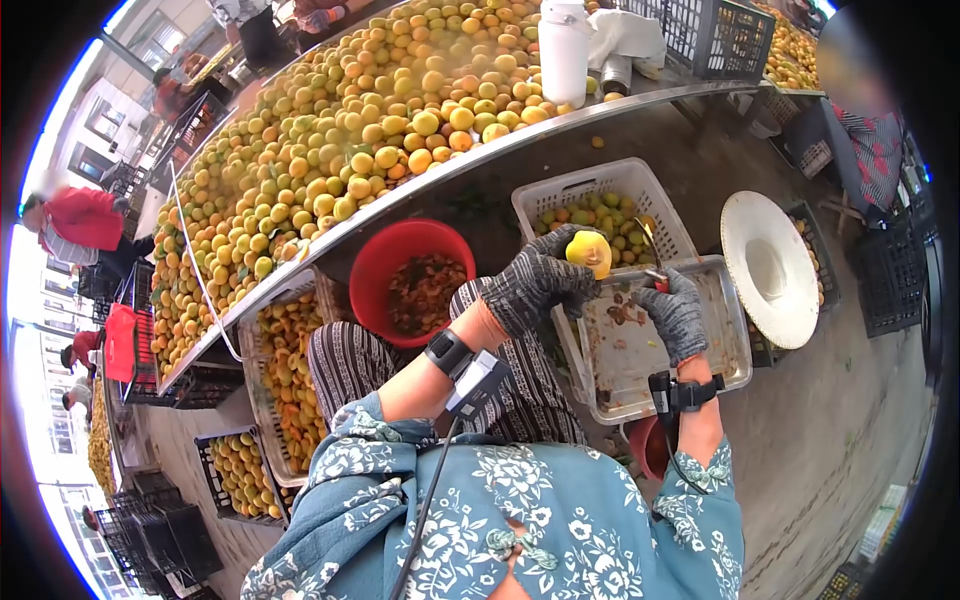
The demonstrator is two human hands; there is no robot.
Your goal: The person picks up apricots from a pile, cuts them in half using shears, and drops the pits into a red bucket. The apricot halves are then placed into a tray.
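My left hand (pixel 545 285), in a dark grey knitted glove, grips a yellow apricot-like fruit (pixel 590 253) with a pale cut patch on its surface. Opposite it, my gloved right hand (pixel 675 315) is closed around the red handle of a small knife (pixel 656 279). Its thin curved blade points away from me, a short way right of the fruit. Below both hands is a shallow plastic tray (pixel 736 372) with brown scraps and wet residue. Behind the tray, a white crate (pixel 527 200) contains several greenish-yellow fruits.
A long table (pixel 440 172) heaped with fruit crosses ahead, bearing a white jug (pixel 563 60). A red tub (pixel 362 262) of scraps stands left of my knees, near a crate of cut fruit (pixel 290 350). A white hat-shaped object (pixel 740 240) lies at right. Other people work farther off.
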